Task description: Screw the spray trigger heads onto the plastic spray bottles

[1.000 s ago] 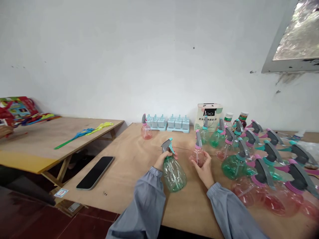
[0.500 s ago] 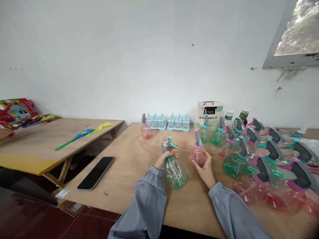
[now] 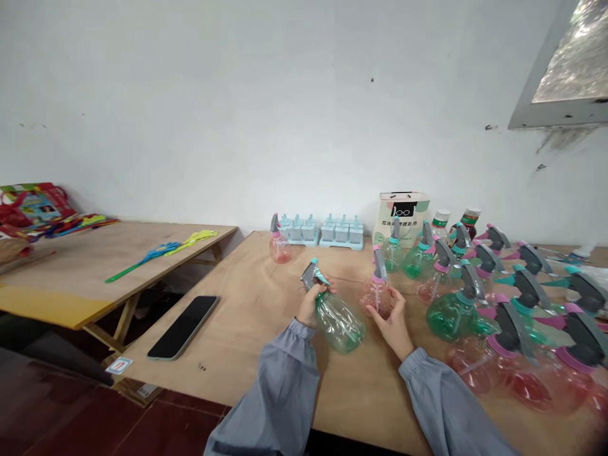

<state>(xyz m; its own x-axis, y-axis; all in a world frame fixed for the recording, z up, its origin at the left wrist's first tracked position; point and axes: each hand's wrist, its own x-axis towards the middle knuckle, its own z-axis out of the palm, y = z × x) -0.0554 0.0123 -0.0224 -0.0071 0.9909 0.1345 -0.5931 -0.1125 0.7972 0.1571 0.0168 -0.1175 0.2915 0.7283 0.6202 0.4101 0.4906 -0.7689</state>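
Observation:
My left hand (image 3: 314, 303) is wrapped round the neck of a green spray bottle (image 3: 340, 323). Its grey and teal head tilts to the upper left, its base to the lower right. My right hand (image 3: 393, 320) has its thumb and fingers round the body of a pink spray bottle (image 3: 373, 295), which stands upright on the wooden table (image 3: 256, 297). To the right of that hand are several more pink and green bottles, among them a green spray bottle (image 3: 449, 316) and a large pink spray bottle (image 3: 479, 358).
One pink spray bottle (image 3: 280, 248) stands alone at the back, beside pale blue popsicle molds (image 3: 341, 233). A paper bag (image 3: 399, 221) is against the wall. At the left lies a phone (image 3: 184, 327). Another table (image 3: 109, 253) holds blue and yellow plastic items (image 3: 161, 252).
The green bottle in my left hand has tilted further, its head going left and its base swinging right. My right hand stays on the pink bottle. The view has shifted slightly.

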